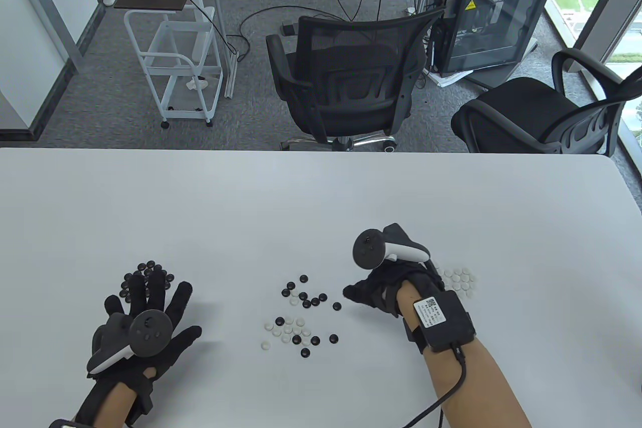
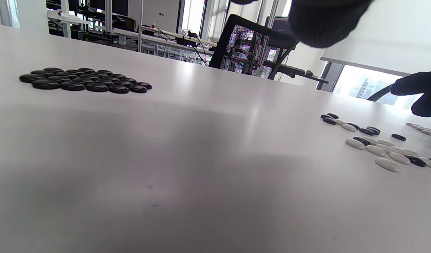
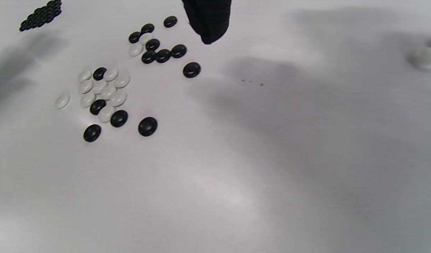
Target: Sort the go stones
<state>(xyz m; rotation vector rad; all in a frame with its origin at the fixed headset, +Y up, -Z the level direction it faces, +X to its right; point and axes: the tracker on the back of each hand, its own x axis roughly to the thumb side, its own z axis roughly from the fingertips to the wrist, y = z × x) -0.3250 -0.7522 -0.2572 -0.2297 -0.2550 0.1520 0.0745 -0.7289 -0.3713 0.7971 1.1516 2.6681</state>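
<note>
We are looking down on a white bench (image 1: pixel 321 197) with Go stones in three groups. A mixed heap of black and white stones (image 1: pixel 300 315) lies in the middle, near the front edge. A sorted cluster of black stones (image 1: pixel 142 273) sits to the left, and a sorted cluster of white stones (image 1: pixel 459 280) to the right.

Our left hand (image 1: pixel 145 317) rests flat with its fingers spread, the fingertips over the black cluster, holding nothing we can see. Our right hand (image 1: pixel 386 290) hovers between the mixed heap and the white cluster, fingers curled and pointing left; whether that grip pinches a stone, we cannot tell.

The nearest unsorted piece is a lone black stone (image 1: pixel 337 305), just left of the right fingertips. We judge the right hand is nearer the heap.
</note>
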